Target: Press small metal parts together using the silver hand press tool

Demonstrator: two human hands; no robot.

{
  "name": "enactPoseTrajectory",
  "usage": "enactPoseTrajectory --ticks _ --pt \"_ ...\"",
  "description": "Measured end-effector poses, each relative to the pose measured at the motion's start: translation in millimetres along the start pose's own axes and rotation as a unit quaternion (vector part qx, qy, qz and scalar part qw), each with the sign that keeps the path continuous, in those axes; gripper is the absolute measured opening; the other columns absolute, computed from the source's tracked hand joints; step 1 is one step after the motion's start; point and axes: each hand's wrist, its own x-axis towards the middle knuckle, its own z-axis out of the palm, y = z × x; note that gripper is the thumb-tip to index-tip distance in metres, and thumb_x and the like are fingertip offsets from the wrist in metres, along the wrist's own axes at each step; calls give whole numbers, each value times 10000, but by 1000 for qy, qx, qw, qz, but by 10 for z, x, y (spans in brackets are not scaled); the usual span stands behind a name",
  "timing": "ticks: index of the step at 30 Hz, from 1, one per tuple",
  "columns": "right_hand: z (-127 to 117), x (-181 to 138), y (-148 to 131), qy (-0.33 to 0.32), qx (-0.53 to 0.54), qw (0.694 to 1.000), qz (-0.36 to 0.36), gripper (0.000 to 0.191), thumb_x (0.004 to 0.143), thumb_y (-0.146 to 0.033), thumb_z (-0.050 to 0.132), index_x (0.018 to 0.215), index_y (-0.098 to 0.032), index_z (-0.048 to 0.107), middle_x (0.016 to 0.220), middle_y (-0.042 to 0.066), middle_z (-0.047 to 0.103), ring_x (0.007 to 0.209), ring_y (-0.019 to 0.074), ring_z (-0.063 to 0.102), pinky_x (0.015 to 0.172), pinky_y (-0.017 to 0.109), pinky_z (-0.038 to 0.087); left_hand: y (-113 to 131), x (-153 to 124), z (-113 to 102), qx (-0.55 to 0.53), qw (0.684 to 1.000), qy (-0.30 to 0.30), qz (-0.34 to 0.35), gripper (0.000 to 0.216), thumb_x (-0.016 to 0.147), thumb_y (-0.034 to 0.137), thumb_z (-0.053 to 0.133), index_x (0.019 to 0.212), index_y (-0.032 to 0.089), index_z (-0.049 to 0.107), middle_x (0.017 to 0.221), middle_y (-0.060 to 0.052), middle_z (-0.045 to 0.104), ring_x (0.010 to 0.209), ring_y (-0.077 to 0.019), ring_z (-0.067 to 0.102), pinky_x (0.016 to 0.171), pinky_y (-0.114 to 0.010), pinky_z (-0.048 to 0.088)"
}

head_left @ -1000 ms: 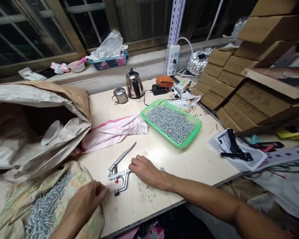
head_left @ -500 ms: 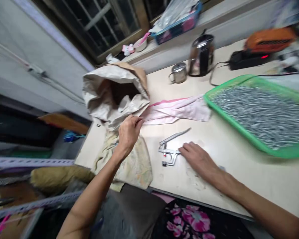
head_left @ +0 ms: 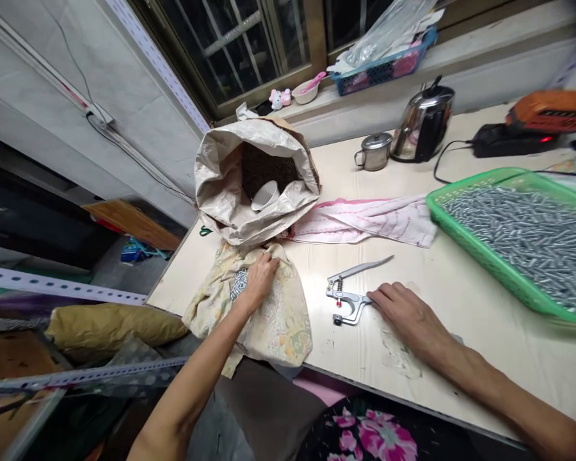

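Note:
My left hand [head_left: 262, 276] lies on a crumpled floral cloth [head_left: 288, 320], its fingers curled in on a fold of it. Beside that hand, small silvery metal pieces [head_left: 239, 284] show in a hollow of the cloth. Snap-fastener pliers [head_left: 349, 296] lie on the table, handles spread, with a spring and a red tip between the jaws. My right hand [head_left: 403, 314] rests on the table with bent fingers closed over the end of the lower handle. Behind the cloth stands an open woven sack [head_left: 216, 179] with dark contents and a white cup [head_left: 265, 196] inside.
A green basket [head_left: 480, 259] full of metal pieces stands at the right. A pink-and-white towel [head_left: 365, 221] lies between it and the sack. Farther back are a lidded metal mug [head_left: 375, 152], a kettle [head_left: 425, 121] and a charger [head_left: 509, 142] with its cord.
My left hand has moved from beside the sack's rim down onto the cloth. My right hand stays at the pliers' handle. The view has shifted a little left.

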Motion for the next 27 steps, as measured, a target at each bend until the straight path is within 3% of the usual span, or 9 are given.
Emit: enactPoseTrajectory --ticks 5,8,10,13,15,17,21,27 --pt "-68 78 -65 2 -13 1000 19 128 959 -184 506 1047 -163 597 913 70 541 829 232 445 708 345 323 -23 55 -40 -6 1000 10 7 249 908 135 436 872 128 683 1005 -150 647 1025 -281 548 801 -347 441" --pt "-56 101 -69 -6 -26 999 28 126 962 -159 493 1009 -173 609 890 58 542 818 223 436 699 336 305 142 -103 -180 -137 988 72 -21 210 887 203 495 876 132 693 957 -127 682 952 -258 597 825 -343 456" --pt "-42 89 -63 -6 -21 1000 20 154 967 -123 462 978 -171 608 881 51 544 817 212 434 704 330 301 379 -285 -294 -283 955 73 -47 215 870 295 551 900 154 710 897 -80 710 832 -213 631 777 -307 477" --pt "-75 55 -73 0 -28 1000 -1 182 978 -120 432 946 -166 605 863 52 550 811 206 429 708 330 293 829 -549 -394 -479 872 -10 -97 265 812 398 625 875 164 732 785 -39 721 681 -166 631 650 -257 481" --pt "-144 46 -96 -6 -46 999 -11 206 981 -110 413 930 -165 605 845 50 554 805 205 430 708 335 286 1086 -650 -374 -548 826 -44 -125 289 781 417 652 859 152 738 760 -39 720 663 -158 625 618 -245 470" --pt "-229 52 -125 -12 -60 998 -20 214 980 -103 409 916 -167 603 834 47 558 803 204 433 710 339 281 1245 -682 -296 -579 801 -49 -142 304 769 422 663 858 141 739 776 -47 723 687 -157 627 623 -239 463" --pt "-323 72 -158 -4 -78 997 -29 208 973 -101 422 920 -176 608 839 43 573 810 207 437 718 350 278 1314 -662 -100 -589 790 -64 -157 329 770 439 671 858 129 736 801 -57 725 725 -160 627 635 -234 449" --pt "-252 50 -136 4 -86 996 -17 228 966 -69 414 864 -174 589 810 29 549 802 198 419 735 343 265 1290 -652 -2 -549 816 -92 -159 344 776 468 657 822 137 735 774 -46 720 715 -159 615 646 -237 434"
